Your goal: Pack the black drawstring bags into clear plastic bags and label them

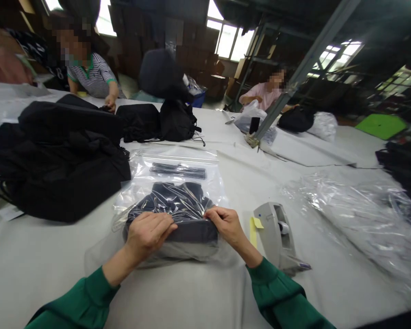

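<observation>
In front of me on the white table lies a clear plastic bag (208,183) with a printed text block and a zip strip at its far end. Inside it sits a folded dark fabric bag (178,196). My left hand (150,233) has its fingers curled over the near left side of the plastic. At the near right side, my right hand (226,224) pinches the plastic between thumb and fingers. Both hands are closed on the plastic bag, one on each side of the dark bundle.
Black fabric bags (65,169) are piled at left, with more (178,119) behind. A tape dispenser (277,233) and yellow paper slips (255,228) lie right of my hand. Clear plastic bags (356,219) spread at far right. Two people work across the table near a metal post (301,68).
</observation>
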Demonstrator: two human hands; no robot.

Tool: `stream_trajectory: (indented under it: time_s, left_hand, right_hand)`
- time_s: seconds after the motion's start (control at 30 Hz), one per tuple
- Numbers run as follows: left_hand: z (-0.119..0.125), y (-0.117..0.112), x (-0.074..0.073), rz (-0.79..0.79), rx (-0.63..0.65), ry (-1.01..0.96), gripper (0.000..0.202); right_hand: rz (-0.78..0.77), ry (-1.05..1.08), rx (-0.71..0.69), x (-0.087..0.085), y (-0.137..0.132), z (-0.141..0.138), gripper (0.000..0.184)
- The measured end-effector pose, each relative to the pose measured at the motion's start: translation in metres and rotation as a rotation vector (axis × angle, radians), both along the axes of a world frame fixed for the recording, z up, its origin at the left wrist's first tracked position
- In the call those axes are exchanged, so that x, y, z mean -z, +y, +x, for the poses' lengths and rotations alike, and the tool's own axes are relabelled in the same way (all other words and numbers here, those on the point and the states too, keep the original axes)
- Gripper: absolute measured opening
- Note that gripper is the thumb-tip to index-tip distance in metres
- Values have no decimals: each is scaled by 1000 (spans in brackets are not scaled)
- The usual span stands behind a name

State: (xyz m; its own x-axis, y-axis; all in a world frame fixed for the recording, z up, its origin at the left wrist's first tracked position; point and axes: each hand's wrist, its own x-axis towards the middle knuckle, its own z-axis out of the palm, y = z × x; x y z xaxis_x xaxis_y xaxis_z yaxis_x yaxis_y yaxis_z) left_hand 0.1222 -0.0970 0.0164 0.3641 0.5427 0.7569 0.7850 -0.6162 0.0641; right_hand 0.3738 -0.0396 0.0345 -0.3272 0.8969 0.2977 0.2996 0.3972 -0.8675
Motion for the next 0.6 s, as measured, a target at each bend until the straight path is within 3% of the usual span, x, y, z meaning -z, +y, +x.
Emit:
stream_trajectory:
  time_s: [0.2,0.33,0.43,0.6]
  left_hand:
    - [4,-3,-1,-7,34,-45,8]
    - [3,-1,2,-4,40,-78,6]
    - [-1,-1,5,7,60,-82,8]
    - [-8,-4,13,45,66,-49,8]
  right_hand:
    - [50,4,357,25,29,-3,46]
    - [70,-21,575,27,32,35,56]
    - [46,-25,723,18,-6,84,60]
    - [-22,-50,990,0,-107,175,55]
